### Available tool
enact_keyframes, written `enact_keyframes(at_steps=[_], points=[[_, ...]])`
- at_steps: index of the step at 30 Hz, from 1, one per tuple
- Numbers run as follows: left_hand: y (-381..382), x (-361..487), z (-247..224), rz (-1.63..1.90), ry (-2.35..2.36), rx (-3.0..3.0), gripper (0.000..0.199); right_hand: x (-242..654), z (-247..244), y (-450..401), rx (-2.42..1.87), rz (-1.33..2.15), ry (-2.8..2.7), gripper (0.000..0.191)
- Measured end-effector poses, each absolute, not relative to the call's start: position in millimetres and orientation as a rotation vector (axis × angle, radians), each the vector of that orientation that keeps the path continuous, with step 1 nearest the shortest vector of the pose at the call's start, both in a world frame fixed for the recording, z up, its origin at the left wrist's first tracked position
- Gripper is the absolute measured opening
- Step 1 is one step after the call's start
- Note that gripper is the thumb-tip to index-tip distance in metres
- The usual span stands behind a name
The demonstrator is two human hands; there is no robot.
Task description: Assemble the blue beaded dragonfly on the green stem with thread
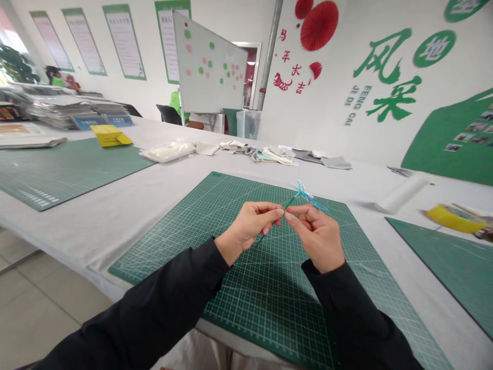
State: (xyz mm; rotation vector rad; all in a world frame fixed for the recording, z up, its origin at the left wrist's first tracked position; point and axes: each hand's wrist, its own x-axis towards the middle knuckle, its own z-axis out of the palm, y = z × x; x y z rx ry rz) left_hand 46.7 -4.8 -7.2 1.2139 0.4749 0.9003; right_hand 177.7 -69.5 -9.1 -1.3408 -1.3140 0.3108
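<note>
Above the green cutting mat (185,241), both hands meet at a thin green stem topped by a blue and white artificial flower (304,193). My left hand (254,223) pinches the stem between thumb and fingers, and the stem's dark lower end sticks out below that hand. Close beside it, my right hand (319,231) is closed with thumb and forefinger pinched at the stem, just under the flower. Whether a strip of tape is between the fingertips is too small to tell. The flower head leans right, over the right hand.
A plastic bag of white material (169,151) and several fabric scraps (277,155) lie along the far side. More cutting mats (77,164) flank mine. At right are a white roll (404,192) and a yellow object (456,217). Stacked papers (57,108) stand at left.
</note>
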Motion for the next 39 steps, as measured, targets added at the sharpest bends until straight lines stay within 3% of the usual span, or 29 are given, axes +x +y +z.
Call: enact_keyframes(at_steps=[12,39], points=[[-5,48,-8,0.874,0.459,1.063,0.016,169,-15,-73,-1.42,-0.279,-1.423,0.014],[-7,50,-13,0.988,0.443,1.096,0.015,164,-7,-77,-1.436,-0.427,-1.448,0.013]])
